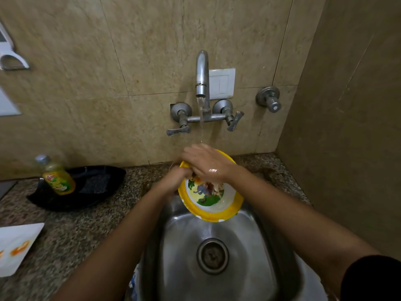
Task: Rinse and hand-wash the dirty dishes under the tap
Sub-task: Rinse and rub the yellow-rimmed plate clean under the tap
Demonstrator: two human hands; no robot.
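While the thin stream of water (201, 124) from the curved steel wall tap (202, 70) falls onto the back of my right hand (209, 164), my left hand (178, 177) grips the left rim of the round yellow-rimmed plastic bowl (213, 210) with the animal picture, holding it tilted above the stainless steel sink (243, 253). My right hand lies across the bowl's far rim, fingers bent down inside; whether they pinch or only rub I cannot tell. The risk, I judge, is slip: wet plastic held at one edge could twist free and drop into the basin below my grip, or water striking my knuckles could splash the wall beyond.
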